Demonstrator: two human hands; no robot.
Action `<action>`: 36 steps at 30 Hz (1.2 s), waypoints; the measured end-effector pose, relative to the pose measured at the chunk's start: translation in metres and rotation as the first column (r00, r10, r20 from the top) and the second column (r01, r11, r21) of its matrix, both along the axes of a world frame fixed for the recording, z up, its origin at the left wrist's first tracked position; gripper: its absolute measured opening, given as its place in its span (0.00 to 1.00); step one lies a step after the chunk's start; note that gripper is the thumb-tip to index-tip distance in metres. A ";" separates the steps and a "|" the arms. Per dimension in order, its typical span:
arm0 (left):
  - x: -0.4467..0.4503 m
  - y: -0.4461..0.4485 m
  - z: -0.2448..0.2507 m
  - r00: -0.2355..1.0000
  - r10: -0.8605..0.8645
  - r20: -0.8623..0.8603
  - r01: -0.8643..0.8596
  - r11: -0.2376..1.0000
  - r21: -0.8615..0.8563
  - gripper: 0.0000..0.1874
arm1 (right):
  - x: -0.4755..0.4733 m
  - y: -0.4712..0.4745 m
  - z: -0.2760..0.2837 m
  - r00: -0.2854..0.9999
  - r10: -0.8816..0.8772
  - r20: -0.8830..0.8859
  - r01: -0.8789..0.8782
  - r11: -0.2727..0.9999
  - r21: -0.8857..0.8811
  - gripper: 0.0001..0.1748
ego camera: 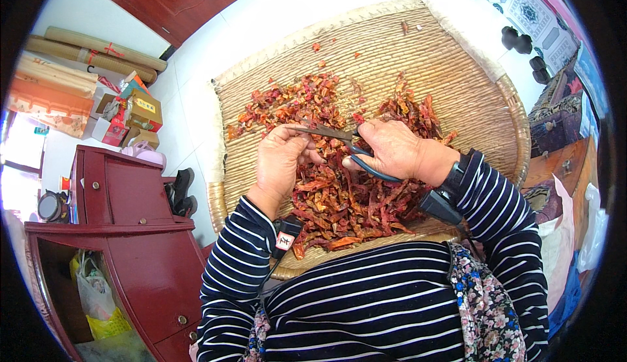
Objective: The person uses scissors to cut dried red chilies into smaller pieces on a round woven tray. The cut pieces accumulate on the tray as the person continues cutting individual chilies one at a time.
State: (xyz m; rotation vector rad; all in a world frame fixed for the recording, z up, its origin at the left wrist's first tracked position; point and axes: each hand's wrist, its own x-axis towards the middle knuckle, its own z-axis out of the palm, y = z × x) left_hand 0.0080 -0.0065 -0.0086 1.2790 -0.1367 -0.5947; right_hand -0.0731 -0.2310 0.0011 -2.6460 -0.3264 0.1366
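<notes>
My right hand (392, 149) grips a pair of scissors (365, 158) by dark blue handles, with the blades pointing left. The blade tips reach the fingers of my left hand (284, 158), which are pinched together; whatever lies between them is hidden. Beneath both hands a heap of dried red chili peppers (348, 205) covers the near part of a woven wicker tray (470, 92). Smaller cut pepper pieces (294, 102) with pale seeds lie beyond my left hand. More long dried peppers (411, 109) are heaped past my right hand.
A dark red wooden cabinet (147, 274) stands at the left, with cardboard boxes (144, 109) and rolled mats (98, 53) behind it. Several dark shoes (517, 41) rest on the floor at upper right. A wooden drawer unit (563, 163) is close on the right.
</notes>
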 end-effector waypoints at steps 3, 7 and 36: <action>0.001 0.001 0.001 0.999 -0.037 -0.011 0.038 0.997 0.062 0.06 | 0.000 -0.001 0.002 1.000 0.002 -0.028 -0.001 0.998 0.056 0.38; 0.005 0.006 -0.001 0.999 -0.021 0.031 0.017 0.993 0.118 0.07 | 0.000 -0.001 0.002 0.999 0.006 -0.039 -0.004 0.999 0.039 0.37; 0.003 0.000 -0.002 0.999 -0.015 -0.047 0.004 0.974 -0.226 0.09 | 0.000 -0.004 -0.003 0.997 -0.023 0.080 0.017 0.997 0.079 0.37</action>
